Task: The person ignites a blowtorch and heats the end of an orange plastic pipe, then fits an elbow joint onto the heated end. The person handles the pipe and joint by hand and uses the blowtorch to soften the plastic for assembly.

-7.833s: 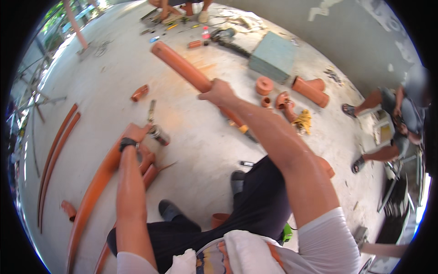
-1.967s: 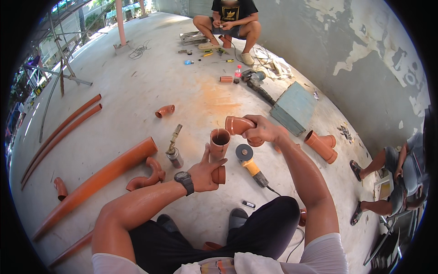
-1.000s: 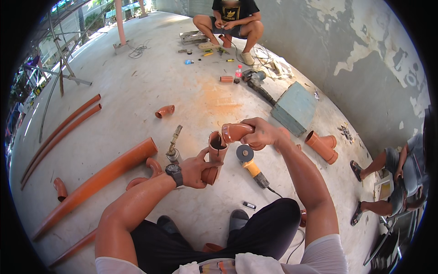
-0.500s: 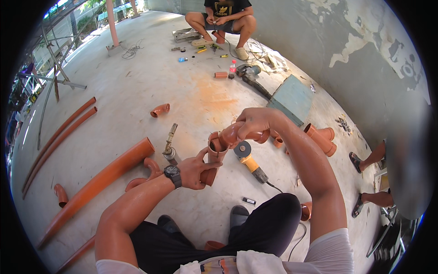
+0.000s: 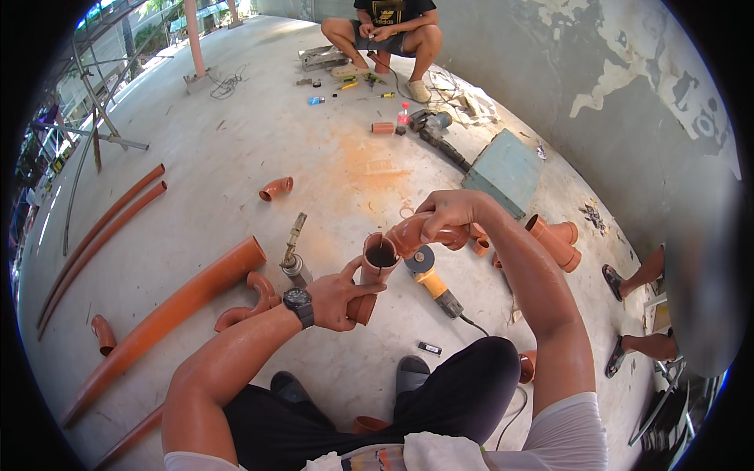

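Observation:
My left hand (image 5: 339,298) is wrapped round an orange-brown pipe piece (image 5: 379,271), whose open mouth faces up with slits in its rim. Held from above by my right hand (image 5: 449,210), a curved orange-brown pipe fitting (image 5: 416,235) has its near end beside that mouth, at the right of the rim. Whether the two parts touch there, I cannot tell. On the floor just beyond my hands lies a yellow angle grinder (image 5: 432,284) with a dark disc. A blowtorch (image 5: 294,255) on a gas can stands left of my left hand.
A long orange pipe (image 5: 173,326) and two thin pipes (image 5: 110,239) lie at left. An elbow (image 5: 276,188) rests farther off. Right of my arm are a branched fitting (image 5: 554,242) and a grey-green box (image 5: 503,173). One person (image 5: 385,35) squats at the back; another's sandalled feet (image 5: 616,279) show at right.
My right hand has drawn the curved fitting out of the pipe's mouth and slightly to the right. The slit rim and hollow inside now show. My left hand has hardly moved.

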`<action>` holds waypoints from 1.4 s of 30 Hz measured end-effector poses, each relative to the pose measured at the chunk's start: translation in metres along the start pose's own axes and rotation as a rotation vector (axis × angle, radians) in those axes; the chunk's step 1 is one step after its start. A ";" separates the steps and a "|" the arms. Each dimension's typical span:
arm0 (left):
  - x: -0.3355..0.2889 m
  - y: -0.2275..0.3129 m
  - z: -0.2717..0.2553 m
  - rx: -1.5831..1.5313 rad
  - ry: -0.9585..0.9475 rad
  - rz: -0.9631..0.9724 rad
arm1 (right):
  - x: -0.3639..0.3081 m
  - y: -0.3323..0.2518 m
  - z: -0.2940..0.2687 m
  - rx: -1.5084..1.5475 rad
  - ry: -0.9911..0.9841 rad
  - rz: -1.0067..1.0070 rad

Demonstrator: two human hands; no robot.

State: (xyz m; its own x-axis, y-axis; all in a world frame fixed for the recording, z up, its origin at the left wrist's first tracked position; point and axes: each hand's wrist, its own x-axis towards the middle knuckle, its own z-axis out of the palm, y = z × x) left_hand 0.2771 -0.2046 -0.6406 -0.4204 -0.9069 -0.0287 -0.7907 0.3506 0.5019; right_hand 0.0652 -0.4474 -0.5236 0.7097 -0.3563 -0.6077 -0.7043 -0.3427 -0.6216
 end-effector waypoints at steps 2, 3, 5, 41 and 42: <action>0.000 -0.003 0.002 0.006 0.034 0.047 | -0.006 -0.006 0.000 0.059 -0.016 0.034; 0.000 -0.005 0.003 0.009 0.050 0.070 | -0.003 -0.007 0.000 0.021 -0.027 0.021; 0.001 -0.005 0.005 0.025 0.034 0.065 | 0.000 -0.008 -0.002 -0.055 -0.045 0.000; 0.000 -0.009 -0.008 -0.011 -0.012 -0.008 | -0.029 -0.107 0.016 -0.493 0.008 0.178; -0.001 -0.009 -0.009 -0.023 -0.015 -0.014 | -0.028 -0.106 0.017 -0.472 0.008 0.168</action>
State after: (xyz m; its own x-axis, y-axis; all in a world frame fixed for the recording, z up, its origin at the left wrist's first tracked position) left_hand 0.2891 -0.2087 -0.6378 -0.4163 -0.9079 -0.0486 -0.7861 0.3325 0.5211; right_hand 0.1199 -0.3862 -0.4490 0.5876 -0.4464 -0.6749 -0.7393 -0.6352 -0.2235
